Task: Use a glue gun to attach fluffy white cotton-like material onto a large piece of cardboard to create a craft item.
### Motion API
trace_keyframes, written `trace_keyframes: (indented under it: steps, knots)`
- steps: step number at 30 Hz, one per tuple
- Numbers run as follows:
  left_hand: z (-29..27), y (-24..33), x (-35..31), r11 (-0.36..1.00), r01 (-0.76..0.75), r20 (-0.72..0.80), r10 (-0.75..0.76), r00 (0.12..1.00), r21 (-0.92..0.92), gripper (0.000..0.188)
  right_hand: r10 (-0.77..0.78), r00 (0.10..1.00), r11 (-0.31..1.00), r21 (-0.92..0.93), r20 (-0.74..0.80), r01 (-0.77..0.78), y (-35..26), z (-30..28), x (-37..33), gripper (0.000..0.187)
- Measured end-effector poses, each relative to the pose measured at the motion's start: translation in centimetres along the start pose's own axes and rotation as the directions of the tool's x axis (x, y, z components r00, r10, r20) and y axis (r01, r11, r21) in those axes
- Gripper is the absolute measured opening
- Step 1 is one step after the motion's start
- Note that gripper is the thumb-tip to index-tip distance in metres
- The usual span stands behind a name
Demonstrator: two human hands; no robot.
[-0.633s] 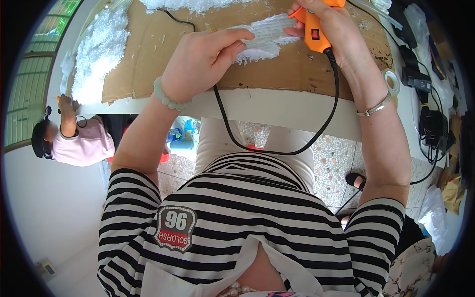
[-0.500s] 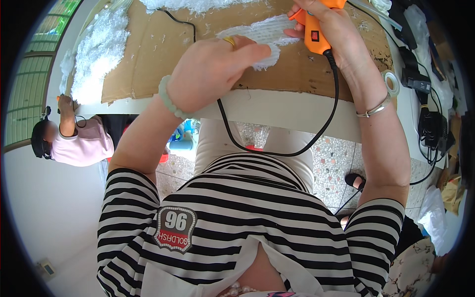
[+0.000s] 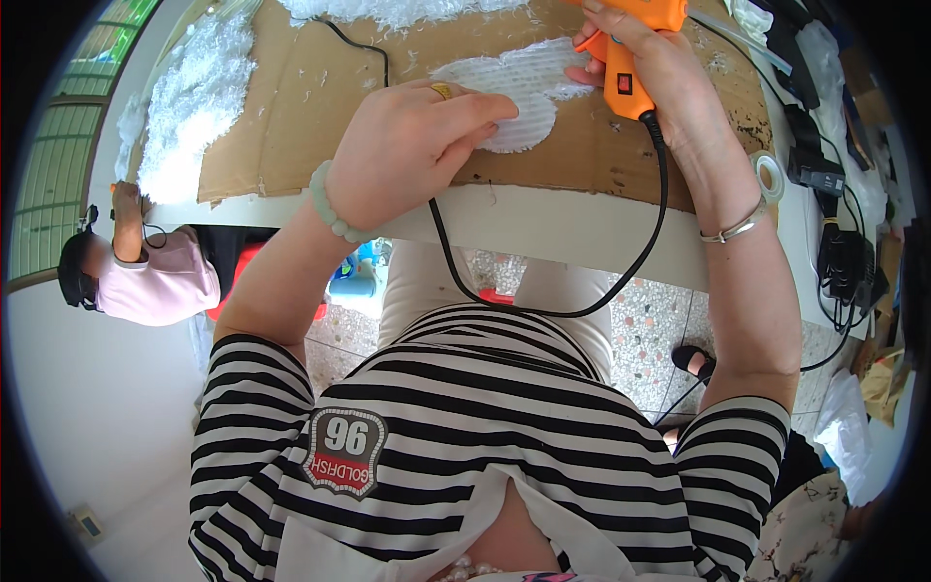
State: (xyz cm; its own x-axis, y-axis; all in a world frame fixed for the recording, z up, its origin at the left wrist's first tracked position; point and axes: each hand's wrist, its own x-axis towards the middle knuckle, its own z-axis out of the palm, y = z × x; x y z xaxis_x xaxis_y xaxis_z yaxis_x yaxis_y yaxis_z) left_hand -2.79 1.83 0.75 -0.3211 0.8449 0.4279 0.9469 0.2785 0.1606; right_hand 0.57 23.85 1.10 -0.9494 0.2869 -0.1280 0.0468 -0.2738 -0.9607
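Observation:
An orange hot glue gun (image 3: 628,82) with a red switch is wrapped in the fingers of my right hand (image 3: 674,87). Its front end runs past the top edge, and a pale glue stick (image 3: 742,44) juts from its rear. Under both hands a white ribbed fabric-like piece (image 3: 529,112) with a rounded outline lies flat on the cardboard (image 3: 320,116). My left hand (image 3: 412,141) is closed, its bent fingertips pressed on the left side of the piece; part of the fingers is hidden. My right fingertips sit at its right end.
White fluffy material (image 3: 199,107) is heaped at the left, with more (image 3: 407,10) along the far edge. A black cord (image 3: 592,306) loops from the glue gun before the white table edge (image 3: 582,228). A tape roll (image 3: 768,177) and black adapters (image 3: 846,257) lie right. Another person (image 3: 160,272) is at far left.
The lifted flap of the white piece has come down and lies flat. My left fingers have shifted slightly left, and the right hand with the glue gun has moved slightly right and nearer.

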Motion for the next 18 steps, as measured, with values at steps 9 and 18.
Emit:
trace_keyframes:
  steps: [9,18]
  knots:
    - [0.8,0.1,0.1,0.989,-0.093,-0.239,0.120,0.964,0.118,0.022,0.018,0.999,1.000,0.008,0.026,-0.018,0.4,-0.6,0.3,0.022]
    - [1.2,1.2,0.0,0.929,-0.252,-0.081,0.283,0.956,0.272,0.025,-0.079,0.993,0.980,-0.176,0.089,0.094,1.3,-1.4,0.3,0.024]
